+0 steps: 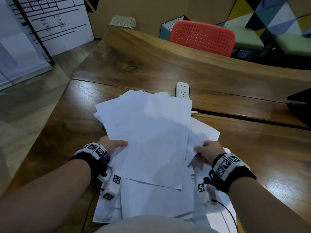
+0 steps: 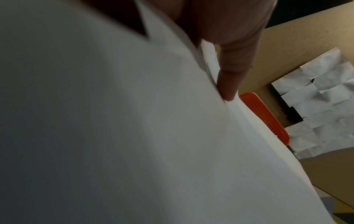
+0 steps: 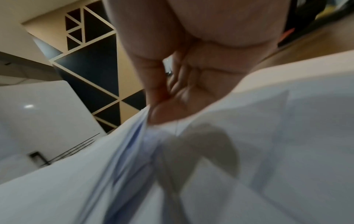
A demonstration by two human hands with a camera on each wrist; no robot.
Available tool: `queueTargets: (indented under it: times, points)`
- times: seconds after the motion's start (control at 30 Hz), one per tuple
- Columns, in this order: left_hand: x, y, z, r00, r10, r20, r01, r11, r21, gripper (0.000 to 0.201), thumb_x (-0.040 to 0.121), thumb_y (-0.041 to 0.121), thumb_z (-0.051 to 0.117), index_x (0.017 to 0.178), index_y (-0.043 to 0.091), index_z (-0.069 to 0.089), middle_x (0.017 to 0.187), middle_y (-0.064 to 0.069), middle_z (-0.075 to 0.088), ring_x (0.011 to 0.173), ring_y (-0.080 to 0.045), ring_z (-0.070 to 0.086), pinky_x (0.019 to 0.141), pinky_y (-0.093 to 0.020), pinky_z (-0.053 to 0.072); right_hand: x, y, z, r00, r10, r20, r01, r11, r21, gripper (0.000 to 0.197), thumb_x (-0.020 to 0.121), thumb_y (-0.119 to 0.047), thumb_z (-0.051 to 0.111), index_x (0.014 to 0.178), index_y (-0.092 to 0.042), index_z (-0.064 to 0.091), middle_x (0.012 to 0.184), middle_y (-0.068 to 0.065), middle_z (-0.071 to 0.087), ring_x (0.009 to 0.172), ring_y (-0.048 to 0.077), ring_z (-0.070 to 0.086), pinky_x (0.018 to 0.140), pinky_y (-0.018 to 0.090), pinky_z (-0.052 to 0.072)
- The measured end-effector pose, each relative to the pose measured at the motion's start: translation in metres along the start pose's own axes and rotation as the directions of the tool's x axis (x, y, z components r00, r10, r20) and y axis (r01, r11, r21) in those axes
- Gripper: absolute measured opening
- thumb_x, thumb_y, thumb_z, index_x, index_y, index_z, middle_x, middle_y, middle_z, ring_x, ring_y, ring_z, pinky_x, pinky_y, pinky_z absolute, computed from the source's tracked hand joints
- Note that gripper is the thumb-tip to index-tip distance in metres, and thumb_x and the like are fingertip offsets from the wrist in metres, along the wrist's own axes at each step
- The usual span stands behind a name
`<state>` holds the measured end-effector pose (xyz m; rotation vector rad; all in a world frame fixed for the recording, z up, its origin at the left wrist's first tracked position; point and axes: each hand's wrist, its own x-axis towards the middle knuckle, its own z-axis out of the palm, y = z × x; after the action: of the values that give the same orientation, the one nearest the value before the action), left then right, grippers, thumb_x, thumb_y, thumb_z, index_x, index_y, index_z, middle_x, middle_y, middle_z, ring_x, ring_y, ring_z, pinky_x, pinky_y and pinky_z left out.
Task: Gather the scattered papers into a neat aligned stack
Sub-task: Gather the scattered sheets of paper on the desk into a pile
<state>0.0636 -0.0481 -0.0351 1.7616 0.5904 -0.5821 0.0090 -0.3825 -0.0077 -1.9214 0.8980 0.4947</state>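
Note:
A loose fan of white papers (image 1: 148, 132) is raised above the wooden table (image 1: 168, 64), with more sheets (image 1: 151, 202) lying flat beneath near the front edge. My left hand (image 1: 114, 145) grips the fan's left edge, thumb on top. In the left wrist view the papers (image 2: 134, 136) fill the picture and the left hand (image 2: 229, 72) lies along their edge. My right hand (image 1: 205, 152) pinches the right edge of several sheets. The right wrist view shows the right hand (image 3: 162, 109) pinching bunched papers (image 3: 191, 166) between thumb and fingers.
A white power strip (image 1: 182, 90) lies just beyond the papers. A red perforated chair (image 1: 202, 37) stands behind the table's far edge. A dark object (image 1: 301, 106) sits at the right edge. A whiteboard (image 1: 50, 22) leans at the far left.

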Motion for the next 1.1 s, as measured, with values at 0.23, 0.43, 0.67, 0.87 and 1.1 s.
queueTargets:
  times: [0.23,0.43,0.67,0.87,1.1]
  points:
    - [0.001,-0.002,-0.001,1.000,0.012,0.013,-0.012,1.000,0.008,0.026,0.061,0.015,0.083,0.079,0.014,0.065,0.104,-0.012,0.068,0.101,-0.033,0.063,0.098,-0.046,0.046,-0.008,0.002,-0.030,0.995,0.009,-0.094,-0.024,0.987,-0.160,0.034,0.081,-0.025,0.071,0.106,-0.003,0.063,0.095,0.015,0.069,0.078,0.026,0.065,0.075,0.040,0.056]
    - [-0.004,0.002,0.002,0.999,0.035,-0.015,-0.034,0.998,0.059,0.022,0.072,0.010,0.076,0.088,0.005,0.063,0.101,-0.012,0.063,0.093,-0.029,0.058,0.086,-0.036,0.044,0.012,0.005,-0.033,0.992,0.008,-0.129,-0.051,0.941,-0.334,0.052,0.076,-0.025,0.074,0.123,-0.008,0.057,0.120,0.010,0.061,0.100,0.024,0.059,0.080,0.031,0.047]
    - [-0.002,0.002,0.002,0.998,0.049,-0.034,-0.044,0.992,0.121,0.029,0.073,0.013,0.076,0.098,0.005,0.062,0.091,-0.008,0.062,0.087,-0.026,0.056,0.081,-0.032,0.040,0.009,0.001,-0.062,0.998,0.014,-0.066,-0.047,0.836,-0.547,0.010,0.075,-0.013,0.068,0.085,-0.013,0.064,0.101,0.008,0.060,0.094,0.025,0.051,0.072,0.030,0.045]
    - [-0.005,0.004,0.003,0.999,0.042,-0.014,-0.040,0.992,0.123,0.026,0.074,0.012,0.075,0.094,0.009,0.059,0.096,-0.010,0.062,0.088,-0.026,0.056,0.082,-0.032,0.040,0.000,-0.001,-0.092,0.921,-0.137,-0.366,0.100,0.988,-0.118,0.011,0.084,-0.015,0.064,0.094,-0.011,0.067,0.083,0.009,0.065,0.072,0.024,0.058,0.064,0.029,0.049]
    - [-0.002,0.003,0.002,0.998,0.038,-0.041,-0.030,0.986,0.165,0.028,0.071,0.017,0.078,0.092,0.009,0.061,0.096,-0.010,0.063,0.089,-0.029,0.058,0.085,-0.034,0.043,0.014,-0.007,-0.091,0.917,0.103,-0.385,-0.024,0.979,0.205,0.074,0.069,-0.023,0.081,0.133,-0.013,0.045,0.119,0.019,0.056,0.108,0.038,0.057,0.084,0.046,0.049]
